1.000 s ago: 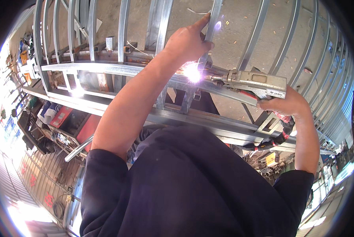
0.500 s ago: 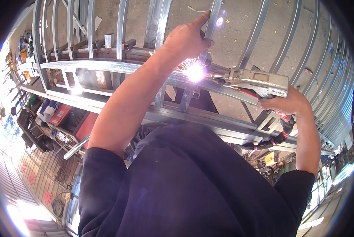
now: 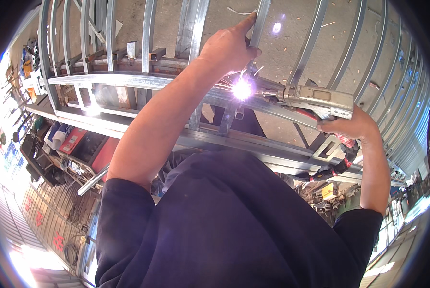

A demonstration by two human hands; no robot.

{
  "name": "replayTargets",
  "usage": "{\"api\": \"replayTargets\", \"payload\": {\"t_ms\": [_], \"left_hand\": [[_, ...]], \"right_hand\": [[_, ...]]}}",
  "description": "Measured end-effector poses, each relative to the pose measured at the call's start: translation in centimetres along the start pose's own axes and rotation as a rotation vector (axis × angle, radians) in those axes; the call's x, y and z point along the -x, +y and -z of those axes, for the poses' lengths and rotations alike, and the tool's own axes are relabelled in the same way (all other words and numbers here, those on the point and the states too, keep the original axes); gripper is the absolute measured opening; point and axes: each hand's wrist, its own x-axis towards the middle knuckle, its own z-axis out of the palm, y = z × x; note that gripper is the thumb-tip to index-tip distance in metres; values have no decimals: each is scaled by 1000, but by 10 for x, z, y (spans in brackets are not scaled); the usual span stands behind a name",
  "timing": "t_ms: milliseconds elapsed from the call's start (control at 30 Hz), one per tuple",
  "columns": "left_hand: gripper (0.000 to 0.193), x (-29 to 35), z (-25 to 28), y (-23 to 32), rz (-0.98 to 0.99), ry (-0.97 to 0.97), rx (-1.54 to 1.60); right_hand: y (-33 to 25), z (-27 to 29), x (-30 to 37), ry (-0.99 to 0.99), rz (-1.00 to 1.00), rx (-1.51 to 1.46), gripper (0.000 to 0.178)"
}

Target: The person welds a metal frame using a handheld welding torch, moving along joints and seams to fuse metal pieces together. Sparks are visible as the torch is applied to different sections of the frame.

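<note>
One welding torch (image 3: 318, 97) arcs at a rail (image 3: 128, 80) in the head view, right hand (image 3: 348, 126) curled round it; left hand (image 3: 228, 47), index and thumb spread, touches a bar (image 3: 261, 23). Welding seems underway; the next move needs steadiness.

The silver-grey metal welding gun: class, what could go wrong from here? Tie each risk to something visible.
1. The bare left hand is close to the violet-white arc at the tip of the silver-grey metal welding gun; sparks might burn it.
2. Its fingers seem to rest on a slim grey metal bar; if they slipped, the bar could shift.
3. The black-and-red wrapped cable trails below the bare right hand and might snag on the grey metal frame, tugging the gun.
</note>
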Motion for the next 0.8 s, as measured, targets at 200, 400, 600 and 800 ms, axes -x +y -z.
{"api": "replayTargets", "payload": {"t_ms": [200, 400, 600, 800], "left_hand": [[93, -1, 1, -1, -3, -5, -51], [87, -5, 1, -8, 13, -48, -4], [70, 23, 24, -22, -178, 316, 169], [33, 117, 31, -117, -210, 903, 205]], "right_hand": [[4, -1, 1, 2, -3, -25, 44], [13, -6, 7, 29, 55, -109, 48], [11, -13, 52, 231, 18, -289, 55], [4, -51, 91, 315, 17, -317, 55]]}}
